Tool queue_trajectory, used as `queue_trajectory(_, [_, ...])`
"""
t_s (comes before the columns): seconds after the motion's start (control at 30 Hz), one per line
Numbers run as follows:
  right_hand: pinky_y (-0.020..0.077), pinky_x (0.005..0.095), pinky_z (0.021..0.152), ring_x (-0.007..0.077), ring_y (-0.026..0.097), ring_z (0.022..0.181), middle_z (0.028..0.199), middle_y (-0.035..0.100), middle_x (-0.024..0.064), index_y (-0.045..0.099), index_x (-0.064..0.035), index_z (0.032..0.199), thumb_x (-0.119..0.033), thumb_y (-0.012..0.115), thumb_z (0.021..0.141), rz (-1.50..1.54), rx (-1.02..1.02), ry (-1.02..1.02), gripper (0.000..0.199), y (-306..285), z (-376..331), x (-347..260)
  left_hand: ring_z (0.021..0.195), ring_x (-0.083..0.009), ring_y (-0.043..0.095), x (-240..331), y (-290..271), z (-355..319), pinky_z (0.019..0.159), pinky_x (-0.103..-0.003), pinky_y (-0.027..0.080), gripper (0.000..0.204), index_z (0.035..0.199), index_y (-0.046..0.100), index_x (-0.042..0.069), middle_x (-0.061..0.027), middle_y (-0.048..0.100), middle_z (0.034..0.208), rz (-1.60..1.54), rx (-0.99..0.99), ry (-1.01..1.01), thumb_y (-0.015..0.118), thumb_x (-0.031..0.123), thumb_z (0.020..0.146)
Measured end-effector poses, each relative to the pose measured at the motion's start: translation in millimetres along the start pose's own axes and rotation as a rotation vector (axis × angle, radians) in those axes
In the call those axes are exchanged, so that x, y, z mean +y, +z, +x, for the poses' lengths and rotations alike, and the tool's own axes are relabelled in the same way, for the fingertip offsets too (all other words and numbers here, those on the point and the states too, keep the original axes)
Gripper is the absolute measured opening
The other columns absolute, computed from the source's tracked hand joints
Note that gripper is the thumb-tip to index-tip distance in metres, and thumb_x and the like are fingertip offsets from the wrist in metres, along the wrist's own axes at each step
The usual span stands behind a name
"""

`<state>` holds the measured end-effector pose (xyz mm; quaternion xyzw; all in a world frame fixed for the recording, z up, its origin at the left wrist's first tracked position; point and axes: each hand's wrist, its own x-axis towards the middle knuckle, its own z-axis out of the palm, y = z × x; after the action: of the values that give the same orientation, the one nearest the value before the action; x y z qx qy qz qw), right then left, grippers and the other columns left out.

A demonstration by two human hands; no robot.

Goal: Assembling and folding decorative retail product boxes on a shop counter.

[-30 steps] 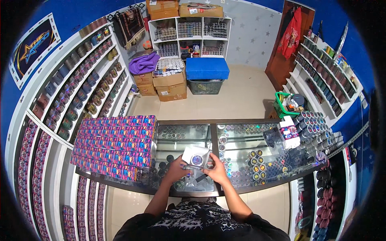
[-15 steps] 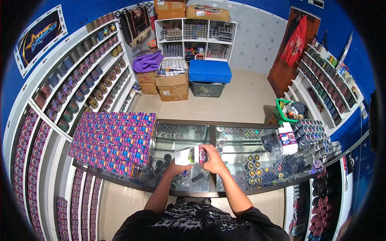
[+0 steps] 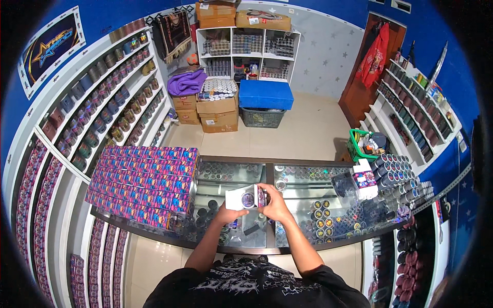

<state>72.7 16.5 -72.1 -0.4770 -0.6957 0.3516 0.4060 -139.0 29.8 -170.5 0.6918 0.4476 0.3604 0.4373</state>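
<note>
Over the glass counter, both my hands hold a small cardboard box, white on the side toward me and printed in colour on its right side. A round, dark purple spool-like item with a pale rim shows in the box's opening. My left hand grips the box from its lower left, thumb along the bottom edge. Wrapped round its right side is my right hand. A small dark block lies on the glass just below the hands.
Stacked printed boxes cover the counter's left end. Yellow-marked round spools stand right of my hands. Further right are a white-and-purple carton pile, rows of dark spools and a green basket. The counter's dark edge runs before me.
The box has tilted and turned slightly in my hands, so the round item's face now shows more fully in the opening. My left hand has shifted a little to the right.
</note>
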Motion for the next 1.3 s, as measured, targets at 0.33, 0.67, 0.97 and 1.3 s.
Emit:
queue_trajectory(0.33, [0.0506,0.0333,0.084,0.0199,0.055,0.107,0.118,0.055,0.0093,0.045,-0.0066,0.136,0.006,0.074,0.060,0.310,-0.073,0.414,0.083,38,-8,47,0.086,-0.0225,0.067,-24,-8,-2,0.080,-0.036,0.052,0.049,0.107,0.062,0.001,-0.0092,0.070,0.096,-0.004,0.071,0.065,0.082,0.010,0.063])
queue_trajectory(0.67, [0.0506,0.0269,0.075,0.0142,0.059,0.086,0.103,0.061,0.0061,0.051,-0.0047,0.125,0.007,0.070,0.064,0.243,0.153,0.316,0.065,49,-23,67,0.095,-0.0177,0.062,-39,-38,-20,0.082,-0.034,0.051,0.060,0.121,0.058,0.004,-0.0091,0.066,0.111,-0.222,-0.030,-0.039,0.079,0.003,0.065])
queue_trajectory(0.97, [0.0515,0.0365,0.080,0.0328,0.062,0.088,0.091,0.063,0.0134,0.072,-0.0057,0.090,-0.005,0.072,0.063,-0.252,-0.189,0.158,0.026,58,-86,53,0.081,-0.0136,0.064,-16,-74,-87,0.073,-0.028,0.052,0.038,0.114,0.065,0.005,-0.0086,0.070,0.101,0.005,0.171,-0.183,0.064,-0.002,0.077])
queue_trajectory(1.3, [0.0435,0.0218,0.056,0.0030,0.053,0.064,0.072,0.066,-0.0009,0.071,0.0022,0.089,-0.011,0.079,0.077,0.120,-0.134,0.402,0.019,78,-81,31,0.089,-0.0146,0.065,28,-55,-93,0.073,-0.028,0.053,0.032,0.110,0.067,0.003,-0.0111,0.069,0.104,-0.014,-0.009,-0.172,0.074,0.006,0.079])
